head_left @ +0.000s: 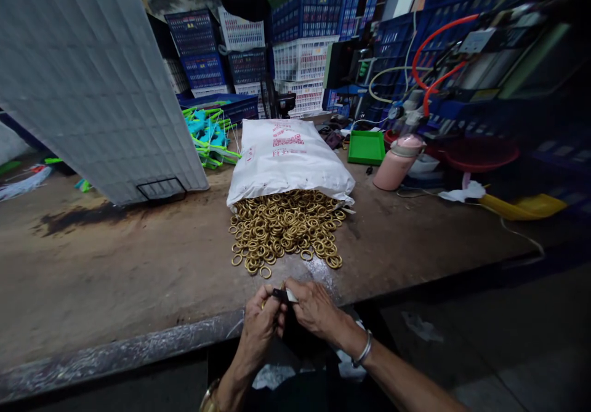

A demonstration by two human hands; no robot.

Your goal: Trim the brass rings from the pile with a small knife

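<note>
Just past the table's front edge, my left hand [262, 316] and my right hand [318, 308] meet with fingers pinched. Between them is a small black piece with a whitish end [283, 295]; its exact kind is unclear. The right thumb and fingers close on the whitish end. A glint of gold, apparently a ring, shows between the left fingers, largely hidden by them. Directly beyond the hands lies a heap of gold-coloured rings [286, 230], spilling from the open mouth of a white woven sack [289, 159] printed in red.
A tall pale ribbed panel [92, 79] leans at left beside green and blue frames [210, 135]. At right stand a green tray [366, 147], a pink bottle [398, 162], a yellow scoop [524, 206] and a machine with orange hoses [418, 61]. Stacked crates [305, 58] line the back.
</note>
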